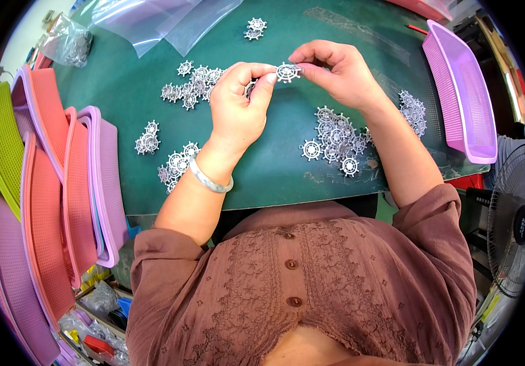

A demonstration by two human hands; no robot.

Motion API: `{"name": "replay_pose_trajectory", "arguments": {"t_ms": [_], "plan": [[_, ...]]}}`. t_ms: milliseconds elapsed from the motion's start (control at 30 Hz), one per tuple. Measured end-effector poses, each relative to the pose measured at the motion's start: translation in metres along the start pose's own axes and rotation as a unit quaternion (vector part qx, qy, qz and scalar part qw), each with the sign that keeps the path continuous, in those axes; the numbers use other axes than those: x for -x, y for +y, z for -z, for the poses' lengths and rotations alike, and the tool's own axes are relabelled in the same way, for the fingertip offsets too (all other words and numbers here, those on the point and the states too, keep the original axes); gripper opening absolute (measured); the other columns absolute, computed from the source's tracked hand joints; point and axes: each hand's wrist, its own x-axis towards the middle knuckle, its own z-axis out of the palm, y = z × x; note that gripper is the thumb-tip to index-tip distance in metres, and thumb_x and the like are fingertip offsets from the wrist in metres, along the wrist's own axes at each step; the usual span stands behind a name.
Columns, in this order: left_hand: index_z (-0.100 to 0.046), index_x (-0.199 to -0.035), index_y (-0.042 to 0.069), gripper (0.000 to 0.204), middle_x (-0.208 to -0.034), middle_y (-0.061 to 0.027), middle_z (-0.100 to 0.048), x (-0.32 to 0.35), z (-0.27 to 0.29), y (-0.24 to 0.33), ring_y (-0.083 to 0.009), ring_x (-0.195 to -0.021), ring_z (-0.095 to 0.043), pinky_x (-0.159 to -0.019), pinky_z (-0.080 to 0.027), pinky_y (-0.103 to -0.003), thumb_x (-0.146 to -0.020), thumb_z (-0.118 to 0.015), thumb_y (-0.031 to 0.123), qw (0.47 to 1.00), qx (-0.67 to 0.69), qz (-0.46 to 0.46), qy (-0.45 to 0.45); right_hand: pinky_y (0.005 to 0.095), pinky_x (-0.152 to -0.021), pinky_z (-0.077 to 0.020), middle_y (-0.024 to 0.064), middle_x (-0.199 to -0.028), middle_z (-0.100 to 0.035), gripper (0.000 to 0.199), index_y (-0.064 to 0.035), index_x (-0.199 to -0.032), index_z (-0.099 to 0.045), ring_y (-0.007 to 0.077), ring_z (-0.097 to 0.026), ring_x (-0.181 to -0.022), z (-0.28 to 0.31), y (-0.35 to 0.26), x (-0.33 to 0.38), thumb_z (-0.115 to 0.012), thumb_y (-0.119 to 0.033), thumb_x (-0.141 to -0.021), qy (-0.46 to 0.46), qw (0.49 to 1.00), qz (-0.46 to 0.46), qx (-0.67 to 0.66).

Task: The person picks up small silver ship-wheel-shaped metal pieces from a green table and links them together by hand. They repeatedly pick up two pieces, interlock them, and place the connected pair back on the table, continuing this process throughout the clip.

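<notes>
A silver ship's-wheel charm [287, 72] is held up above the green table between my two hands. My left hand [238, 107] pinches its left edge between thumb and index finger. Another wheel charm [250, 89] shows partly in the gap behind that thumb; whether the hand holds it I cannot tell. At the charm's right edge, my right hand [342, 73] has its thumb and fingertips closed. Beyond my left hand lies a loose group of the same charms [192, 85]. A larger heap [339, 137] lies below my right hand, near the front edge.
Smaller charm groups lie at the far side [254, 28], at the left [148, 139] and beside my right forearm [413, 113]. A purple basket [457, 91] stands at right; stacked coloured baskets [101, 183] crowd the left. Clear plastic sheets [159, 21] cover the far left. A fan [509, 222] stands at lower right.
</notes>
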Motion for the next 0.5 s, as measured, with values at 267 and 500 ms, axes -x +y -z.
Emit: {"name": "replay_pose_trajectory", "arguments": {"t_ms": [267,500], "plan": [[-0.061,-0.086,0.000,0.008,-0.078,-0.0027,-0.056,-0.0001,0.0023,0.0004,-0.0059,-0.061,-0.052,-0.051,-0.043,-0.018,-0.080,-0.058,0.002,0.998,-0.018,-0.063,-0.013,0.0169,-0.060,-0.0407,-0.0009,-0.078,-0.058,0.013,0.0006,-0.092,-0.060,0.0031,-0.050,-0.069,0.0014,0.0000,-0.0005,-0.058,0.000,-0.079,0.004,0.999,0.031,-0.016],[-0.061,-0.080,0.002,0.006,-0.073,-0.0063,-0.059,0.0000,-0.0001,0.0053,-0.0144,-0.064,-0.055,-0.058,-0.043,-0.024,-0.074,-0.061,0.002,0.999,-0.003,-0.049,0.012,0.0172,-0.063,-0.0423,-0.0004,-0.080,-0.059,0.014,0.0006,-0.092,-0.060,0.0037,-0.052,-0.071,0.0015,-0.0004,-0.0003,-0.059,0.000,-0.079,0.010,0.999,0.038,-0.017]]}}
